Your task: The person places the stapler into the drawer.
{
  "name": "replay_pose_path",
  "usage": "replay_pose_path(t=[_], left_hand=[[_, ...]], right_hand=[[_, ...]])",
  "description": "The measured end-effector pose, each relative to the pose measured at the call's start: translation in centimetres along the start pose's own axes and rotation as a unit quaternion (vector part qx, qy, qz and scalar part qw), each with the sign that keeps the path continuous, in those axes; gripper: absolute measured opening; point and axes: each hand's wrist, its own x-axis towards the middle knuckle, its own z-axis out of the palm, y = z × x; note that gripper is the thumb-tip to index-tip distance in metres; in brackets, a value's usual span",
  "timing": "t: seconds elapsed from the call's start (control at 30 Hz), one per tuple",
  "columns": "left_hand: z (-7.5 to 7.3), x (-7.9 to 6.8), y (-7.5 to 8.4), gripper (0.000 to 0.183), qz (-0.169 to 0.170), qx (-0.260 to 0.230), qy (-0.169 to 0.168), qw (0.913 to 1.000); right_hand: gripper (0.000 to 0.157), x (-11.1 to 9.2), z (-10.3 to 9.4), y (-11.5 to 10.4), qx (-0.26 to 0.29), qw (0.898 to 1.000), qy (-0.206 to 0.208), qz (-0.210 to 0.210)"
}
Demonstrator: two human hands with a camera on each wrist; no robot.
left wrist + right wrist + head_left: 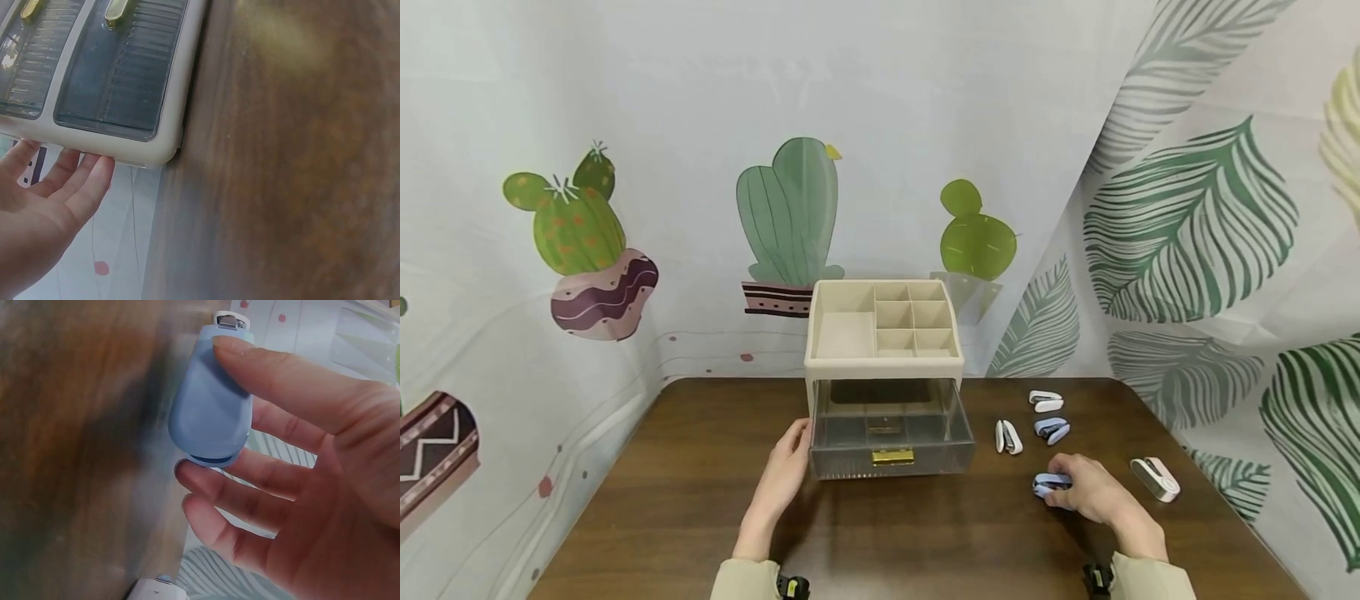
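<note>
A cream desktop organizer (883, 364) stands at the back of the table, its clear drawer (850, 463) with a gold handle (892, 457) pulled out at the front. My left hand (787, 471) is at the organizer's left side; in the left wrist view its fairly straight fingertips (100, 167) touch the cream side wall. On the right, my right hand (1093, 490) pinches a light blue mini stapler (209, 409), the thumb on top near its metal nose and other fingers beneath and behind. The stapler is low over the table in the head view.
Behind the right hand are another blue stapler (1052, 430) and two white staplers, one nearer the drawer (1008, 437) and one farther back (1046, 401). A pale stapler (1156, 478) lies right of the hand. Patterned cloth (880, 125) hangs behind the brown table (700, 483).
</note>
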Motion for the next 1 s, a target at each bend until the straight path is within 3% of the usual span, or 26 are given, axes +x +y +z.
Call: replay_pose_path(t=[0.37, 0.7, 1.0], left_hand=[[0.0, 0.1, -0.1, 0.042, 0.0, -0.01, 0.0, 0.9999], [-0.6, 0.2, -0.1, 0.033, -0.012, -0.018, -0.014, 0.9997], [-0.3, 0.2, -0.2, 0.044, -0.003, -0.007, -0.009, 0.9999]], right_hand=[[0.034, 0.0, -1.4, -1.0, -0.017, 0.998, 0.053, -0.022], [0.036, -0.4, -2.6, -3.3, -0.025, 0.99, 0.127, -0.06], [0.043, -1.0, -3.8, -5.7, -0.033, 0.981, 0.167, -0.091]])
